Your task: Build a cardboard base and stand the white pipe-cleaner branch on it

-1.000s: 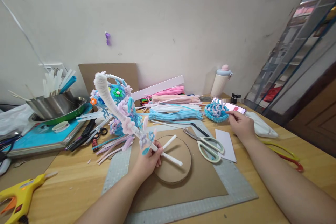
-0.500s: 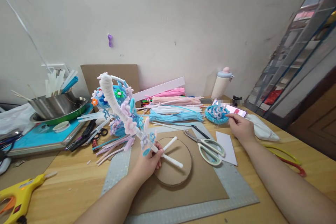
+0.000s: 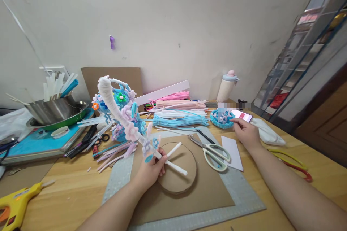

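Nearest: yellow glue gun (image 3: 20,202) on bare desk (image 3: 78,191), lower left, parked off the mat, presumably to leave the middle free. Grey cutting mat (image 3: 244,195) with brown cardboard sheet (image 3: 206,198) on it, likely guarding the desk; cardboard disc (image 3: 173,184) lies on the sheet.

Left hand (image 3: 151,168) over the disc's near-left part, grip clenched around the lower part of a white-wrapped stem (image 3: 114,104) where it splits. Two bare white prongs (image 3: 177,168) stick out past the fingers above the disc; flower-trimmed length curves up and away to the left. Held low at the fork, probably so the trim isn't crushed and the stem stays steady one-handed.

Scissors (image 3: 205,147) right of the disc, blades away from the person, handles handy; white card (image 3: 233,153) just beside.

Right hand (image 3: 247,132) reaches farther out, fingertips together at the right edge of a blue-and-lilac fuzzy piece (image 3: 222,124). Contact looks likely; can't tell if that grip has actually pinched it. Phone (image 3: 247,117) just behind the hand.

Farther: light-blue pipe cleaners (image 3: 179,120) bundled by colour, seemingly for easy picking. Bottle (image 3: 226,88) back near the wall, out of the way.
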